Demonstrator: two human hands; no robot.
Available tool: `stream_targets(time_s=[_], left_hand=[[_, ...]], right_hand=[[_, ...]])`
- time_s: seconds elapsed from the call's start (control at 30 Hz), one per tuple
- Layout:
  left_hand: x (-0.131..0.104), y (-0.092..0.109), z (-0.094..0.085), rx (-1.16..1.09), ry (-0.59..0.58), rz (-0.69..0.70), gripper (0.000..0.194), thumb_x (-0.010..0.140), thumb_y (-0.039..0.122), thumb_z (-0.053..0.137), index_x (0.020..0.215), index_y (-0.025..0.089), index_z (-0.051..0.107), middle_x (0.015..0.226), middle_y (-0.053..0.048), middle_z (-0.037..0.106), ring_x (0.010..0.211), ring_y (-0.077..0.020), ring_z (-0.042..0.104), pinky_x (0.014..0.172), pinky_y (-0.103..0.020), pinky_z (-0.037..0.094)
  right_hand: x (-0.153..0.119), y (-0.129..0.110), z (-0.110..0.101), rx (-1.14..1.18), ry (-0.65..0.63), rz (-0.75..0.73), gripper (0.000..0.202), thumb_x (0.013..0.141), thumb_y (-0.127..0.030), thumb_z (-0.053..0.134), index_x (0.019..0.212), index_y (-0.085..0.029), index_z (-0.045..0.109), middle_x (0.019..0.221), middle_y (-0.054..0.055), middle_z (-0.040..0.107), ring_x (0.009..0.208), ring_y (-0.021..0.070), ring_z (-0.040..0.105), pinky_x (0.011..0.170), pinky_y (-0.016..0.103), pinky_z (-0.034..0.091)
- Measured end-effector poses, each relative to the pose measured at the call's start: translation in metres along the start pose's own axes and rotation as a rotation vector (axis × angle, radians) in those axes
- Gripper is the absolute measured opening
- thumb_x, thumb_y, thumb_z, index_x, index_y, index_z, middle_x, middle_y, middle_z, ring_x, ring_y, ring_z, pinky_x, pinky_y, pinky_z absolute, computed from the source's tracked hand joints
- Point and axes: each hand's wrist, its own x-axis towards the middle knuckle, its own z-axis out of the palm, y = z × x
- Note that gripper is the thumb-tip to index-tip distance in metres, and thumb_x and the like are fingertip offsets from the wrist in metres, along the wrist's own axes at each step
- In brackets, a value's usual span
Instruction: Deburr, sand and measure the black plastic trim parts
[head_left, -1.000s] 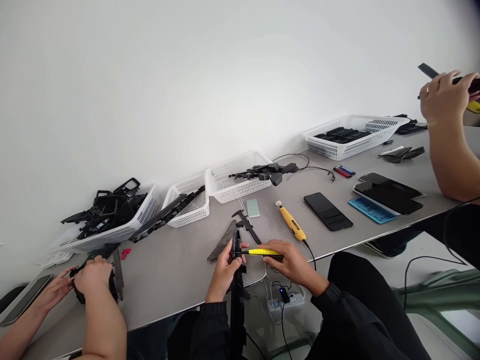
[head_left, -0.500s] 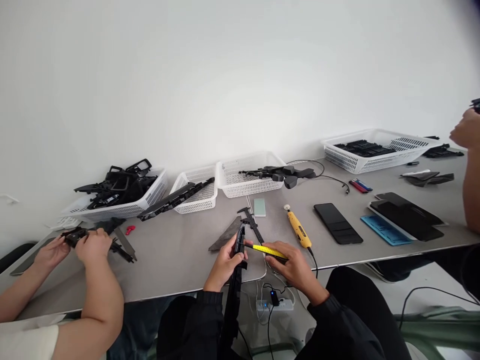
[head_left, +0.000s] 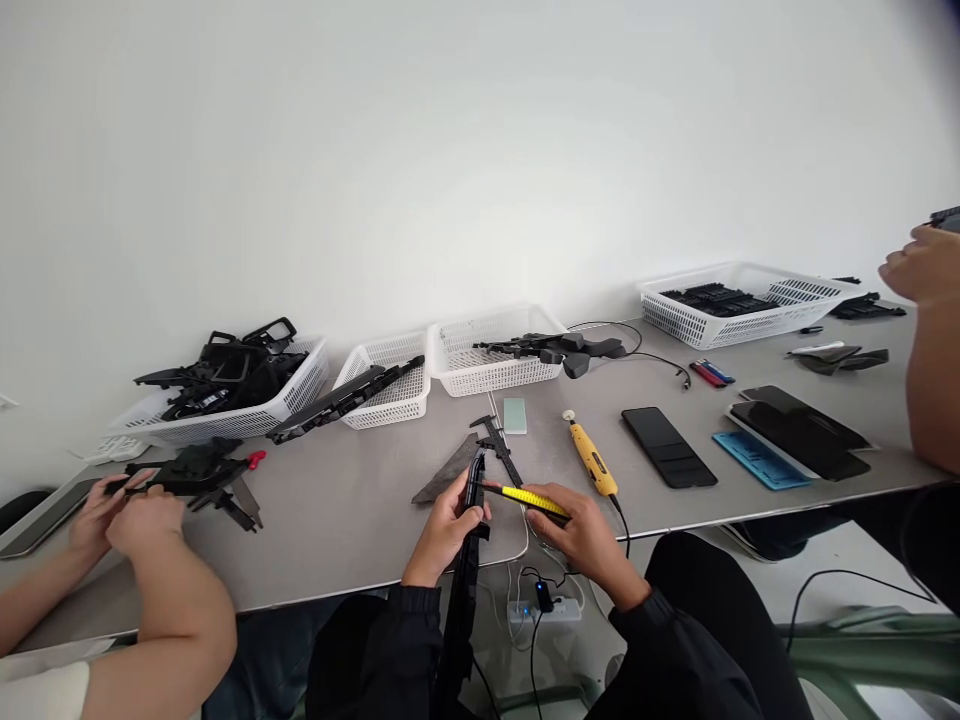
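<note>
My left hand [head_left: 444, 532] is closed around a long black plastic trim part [head_left: 465, 585], which runs down between my knees. In my right hand [head_left: 581, 535] is a slim tool with a ribbed yellow-and-black handle [head_left: 531, 498]. Its thin dark end meets the upper part of the trim, by my left fingers; I cannot make out the tip's kind. Just beyond my left hand lie a caliper [head_left: 501, 450] and a grey cloth [head_left: 448, 472]. A yellow rotary tool [head_left: 592, 455] with a cord rests to the right of them.
White baskets with black parts line the wall: one at left [head_left: 300, 385], two in the middle [head_left: 386, 410], [head_left: 499, 380], one at right [head_left: 679, 322]. A phone [head_left: 667, 447] and blue tray [head_left: 761, 462] lie rightward. Co-workers' hands [head_left: 146, 520], [head_left: 926, 265] hold black parts on both sides.
The view has shifted slightly right. The left co-worker's hands have moved left along the table with the black part. My own hands keep nearly the same hold and position.
</note>
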Motion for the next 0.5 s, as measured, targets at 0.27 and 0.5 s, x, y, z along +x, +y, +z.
stream_targets(time_s=[0.27, 0.5], left_hand=[[-0.0002, 0.0024, 0.0081, -0.202, 0.253, -0.12, 0.064, 0.095, 0.061, 0.069, 0.143, 0.024, 0.047, 0.107, -0.009, 0.078, 0.06, -0.0178, 0.072, 0.058, -0.032, 0.059], [0.0017, -0.003, 0.0078, -0.223, 0.183, -0.063, 0.051, 0.099, 0.053, 0.063, 0.139, 0.022, 0.055, 0.092, -0.003, 0.073, 0.051, -0.0097, 0.054, 0.051, -0.024, 0.047]], right_hand=[[-0.0037, 0.0026, 0.0025, 0.008, 0.152, 0.035, 0.032, 0.103, -0.043, 0.063, 0.122, -0.021, 0.077, 0.122, 0.012, 0.08, 0.112, 0.0313, 0.076, 0.096, 0.041, 0.061], [-0.0019, -0.0013, -0.0011, -0.021, -0.012, -0.028, 0.032, 0.105, -0.042, 0.062, 0.127, -0.025, 0.076, 0.124, 0.01, 0.08, 0.112, 0.0295, 0.076, 0.095, 0.039, 0.06]])
